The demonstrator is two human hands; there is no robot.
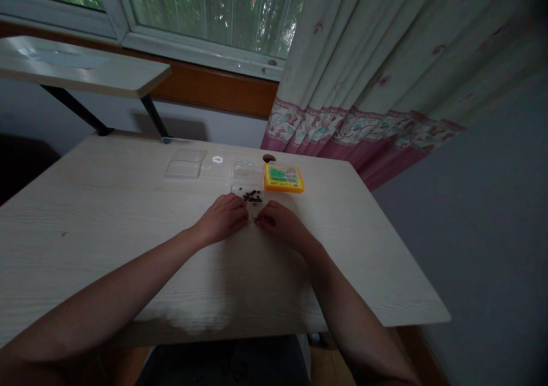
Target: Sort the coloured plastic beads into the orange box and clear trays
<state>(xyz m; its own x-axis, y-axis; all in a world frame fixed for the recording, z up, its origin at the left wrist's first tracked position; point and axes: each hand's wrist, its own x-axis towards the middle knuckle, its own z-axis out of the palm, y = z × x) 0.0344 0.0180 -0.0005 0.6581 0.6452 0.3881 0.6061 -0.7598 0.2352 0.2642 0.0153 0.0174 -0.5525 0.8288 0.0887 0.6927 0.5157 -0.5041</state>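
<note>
Close together at the middle of the table, my left hand (pixel 226 214) and my right hand (pixel 279 221) face each other with fingers curled inward. Between the fingertips shows a tiny yellowish and dark bit (pixel 255 219), too small to name; it lies at my right fingertips. What my left fingers pinch, if anything, is hidden. Just beyond the hands, several small dark brown pieces (pixel 252 197) lie in and around a clear plastic box (pixel 247 172). An orange-yellow box (pixel 284 187) with a green-printed label stands right of it.
A clear, flat plastic case (pixel 184 168) lies at the back left of the pale wooden table (pixel 141 260). A round cable hole (pixel 269 158) is near the back edge. A raised shelf (pixel 107 69) on dark legs stands far left. A curtain (pixel 342 89) hangs behind.
</note>
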